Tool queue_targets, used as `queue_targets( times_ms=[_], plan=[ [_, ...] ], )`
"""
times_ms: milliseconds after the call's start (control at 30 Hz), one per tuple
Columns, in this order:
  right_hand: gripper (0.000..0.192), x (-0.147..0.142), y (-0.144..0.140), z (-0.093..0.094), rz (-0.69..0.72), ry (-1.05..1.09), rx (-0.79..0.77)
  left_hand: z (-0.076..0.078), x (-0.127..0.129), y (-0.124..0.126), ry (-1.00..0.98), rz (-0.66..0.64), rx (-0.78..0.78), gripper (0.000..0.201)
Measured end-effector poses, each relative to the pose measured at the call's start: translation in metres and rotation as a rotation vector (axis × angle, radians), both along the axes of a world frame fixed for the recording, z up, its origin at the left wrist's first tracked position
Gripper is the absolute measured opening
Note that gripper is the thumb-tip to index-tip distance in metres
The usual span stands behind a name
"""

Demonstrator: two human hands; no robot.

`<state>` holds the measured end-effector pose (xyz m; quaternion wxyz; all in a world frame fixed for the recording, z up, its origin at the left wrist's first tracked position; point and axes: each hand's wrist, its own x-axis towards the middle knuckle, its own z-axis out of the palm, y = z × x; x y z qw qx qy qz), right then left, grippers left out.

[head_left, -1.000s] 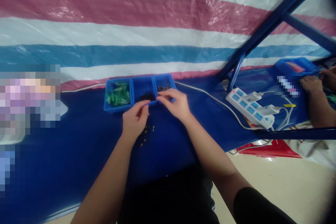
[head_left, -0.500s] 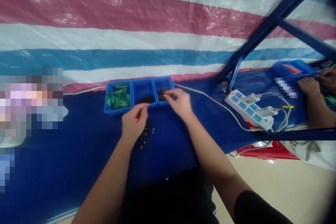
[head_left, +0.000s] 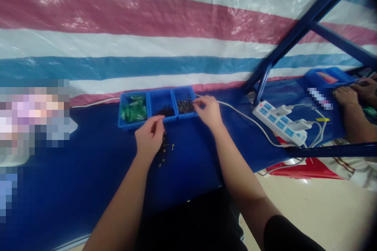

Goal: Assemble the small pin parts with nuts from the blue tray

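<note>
- Tarp: striped red, white and blue, hangs across the whole far side.
- Table: blue covered surface, runs from the left edge to the right of the view.
- Frame: blue metal struts, far right, slanting down to the table.
- Power strip: white, lies on the table right of the hands, with plugs in it; a white cable runs from it leftward behind the tray.
- Tray: blue, three compartments, at the far edge of the table. Left compartment holds green parts; middle holds dark parts; right holds small dark beads.
- Another person's hands: far right, at a second blue bin; kept apart from the wearer's own.
- Right hand: at the near right corner of the tray, fingertips pinched together just beside the beads; what they pinch is too small to tell.
- Left hand: just near of the middle compartment, fingers curled together; contents cannot be told.
- Loose parts: small, scattered on the table just right of the left hand.
</note>
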<state>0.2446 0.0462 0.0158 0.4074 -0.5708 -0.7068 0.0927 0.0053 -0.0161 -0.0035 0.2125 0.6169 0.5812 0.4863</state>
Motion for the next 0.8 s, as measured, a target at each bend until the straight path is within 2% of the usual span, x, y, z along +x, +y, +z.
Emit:
queue_targets(
  times_ms=[100, 233, 267, 333, 433, 500, 667, 800],
  plan=[
    [0.017, 0.0, 0.008, 0.006, 0.063, -0.137, -0.104, -0.001, 0.0, 0.0, 0.025, 0.0, 0.019, 0.024],
    [0.022, -0.003, 0.03, 0.024, 0.122, -0.247, -0.267, -0.001, 0.0, 0.0, 0.026, -0.002, 0.012, 0.022],
    [0.022, -0.004, 0.037, 0.029, 0.162, -0.276, -0.325, -0.001, 0.0, 0.0, 0.026, -0.001, 0.01, 0.022],
    [0.035, -0.006, 0.049, 0.035, 0.28, -0.366, -0.43, -0.002, -0.001, 0.0, 0.016, 0.001, 0.008, 0.022],
    [0.038, -0.012, 0.06, 0.037, 0.329, -0.562, -0.376, -0.003, -0.001, 0.0, -0.001, 0.0, 0.013, 0.023],
    [0.037, -0.015, 0.064, 0.034, 0.327, -0.598, -0.325, -0.003, -0.001, 0.0, -0.004, -0.006, 0.009, 0.023],
    [0.021, -0.014, 0.072, 0.029, 0.284, -0.48, -0.249, -0.003, 0.0, 0.0, -0.016, -0.009, -0.008, 0.022],
    [0.022, -0.006, 0.07, 0.032, 0.212, -0.351, -0.224, -0.003, -0.001, 0.0, -0.003, -0.008, -0.006, 0.022]
  ],
)
